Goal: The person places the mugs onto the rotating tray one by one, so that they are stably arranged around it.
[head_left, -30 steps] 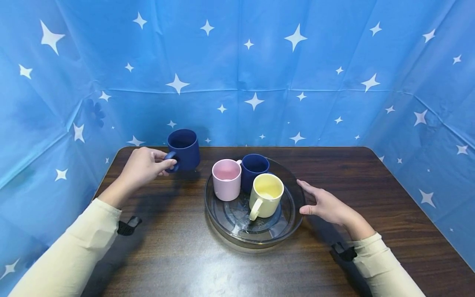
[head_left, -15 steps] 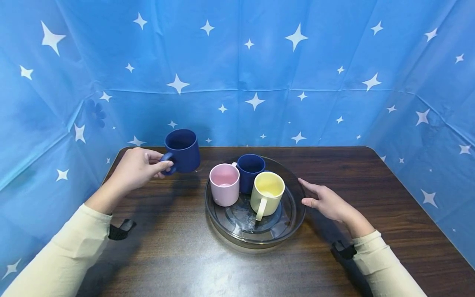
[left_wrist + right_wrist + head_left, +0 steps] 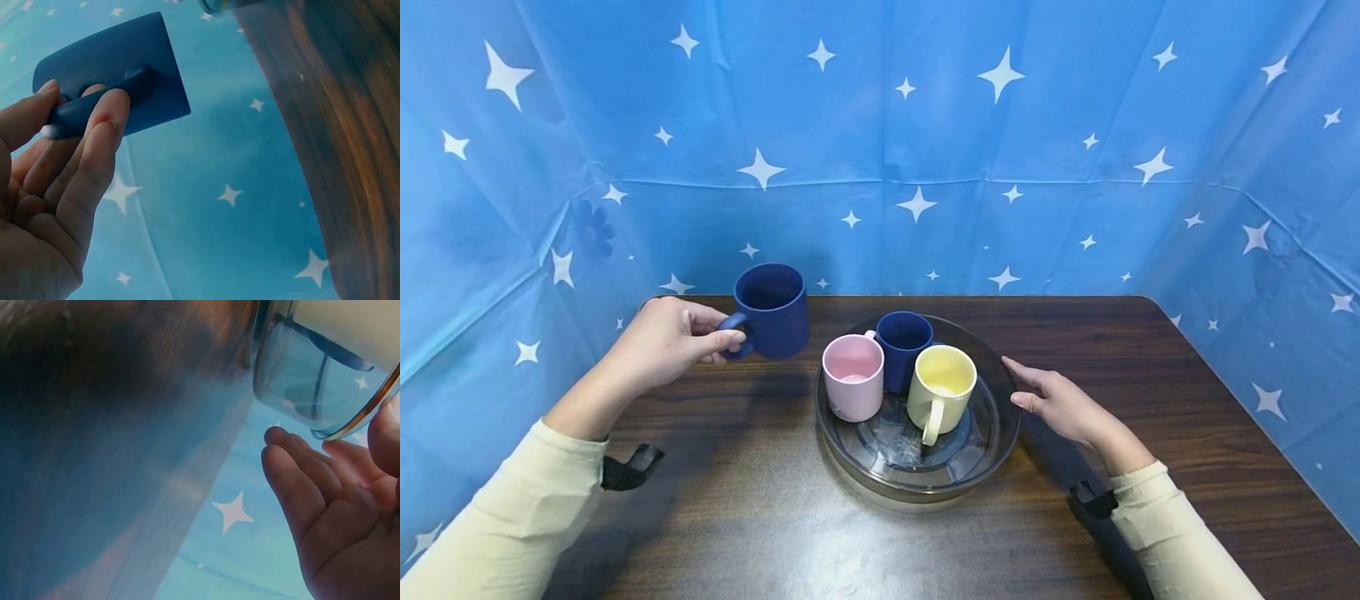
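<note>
My left hand (image 3: 666,343) pinches the handle of a dark blue mug (image 3: 778,321), holding it raised above the table's far left part. In the left wrist view the mug (image 3: 112,69) is seen from the side, thumb and fingers on its handle. A round, smoky see-through tray (image 3: 880,477) carries three mugs: a pink mug (image 3: 853,392) at left, a second dark blue mug (image 3: 895,362) behind, and a yellow mug (image 3: 936,404) at right with its handle toward me. My right hand (image 3: 1071,408) has its fairly straight fingertips at the tray's right rim.
The dark wood table (image 3: 737,533) has rounded far corners. A blue cloth with white stars (image 3: 880,125) hangs behind and along both sides. Black straps (image 3: 628,468) show at both wrists.
The tray has turned slightly: the pink mug shifted nearer, the blue one leftward, the yellow one's handle rightward. My left hand has drawn slightly left with its blue mug. The right fingers slid slightly.
</note>
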{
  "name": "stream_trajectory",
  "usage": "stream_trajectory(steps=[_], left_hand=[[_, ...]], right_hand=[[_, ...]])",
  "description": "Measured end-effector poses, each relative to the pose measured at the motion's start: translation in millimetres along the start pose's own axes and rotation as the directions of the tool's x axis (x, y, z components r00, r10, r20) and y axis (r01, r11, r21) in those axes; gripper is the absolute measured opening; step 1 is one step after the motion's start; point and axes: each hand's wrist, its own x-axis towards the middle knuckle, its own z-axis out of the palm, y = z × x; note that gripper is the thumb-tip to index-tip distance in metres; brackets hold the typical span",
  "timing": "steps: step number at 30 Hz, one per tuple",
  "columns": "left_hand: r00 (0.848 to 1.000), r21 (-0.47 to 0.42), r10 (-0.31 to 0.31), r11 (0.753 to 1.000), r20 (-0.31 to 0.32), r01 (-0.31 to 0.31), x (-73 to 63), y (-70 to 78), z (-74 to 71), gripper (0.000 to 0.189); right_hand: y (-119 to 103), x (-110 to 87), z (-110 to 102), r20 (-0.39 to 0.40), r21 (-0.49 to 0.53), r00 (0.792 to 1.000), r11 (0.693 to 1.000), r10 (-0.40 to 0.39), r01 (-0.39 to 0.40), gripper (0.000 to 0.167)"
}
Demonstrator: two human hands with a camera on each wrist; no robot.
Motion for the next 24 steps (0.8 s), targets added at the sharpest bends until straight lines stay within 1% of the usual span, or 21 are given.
stream_trajectory(steps=[5,9,17,20,24], left_hand=[[1.0,-0.017,0.007,1.0,0.014,-0.007,-6.9,8.5,-5.6,0.023],[1.0,-0.007,0.027,1.0,0.015,-0.027,-12.0,15.7,-9.9,0.02],[0.994,0.014,0.111,0.994,0.017,-0.111,-18.6,26.5,-11.3,0.013],[0.991,0.008,0.131,0.991,0.027,-0.131,-20.3,31.0,-10.8,0.013],[0.984,-0.011,0.17,0.985,0.045,-0.169,-22.5,37.9,-9.5,0.012]], right_hand=[[1.2,3.9,-0.6,-0.001,0.012,1.0,1.0,0.008,-0.008,0.058],[1.4,6.9,-1.5,-0.001,0.007,1.0,1.0,0.025,-0.025,0.056],[0.4,10.1,-2.6,0.004,0.021,0.999,0.999,0.043,-0.043,0.054],[0.4,11.9,-2.4,0.005,0.03,0.999,0.999,0.038,-0.038,0.054],[2.3,14.2,-2.5,-0.004,0.015,1.0,0.999,0.03,-0.029,0.053]])
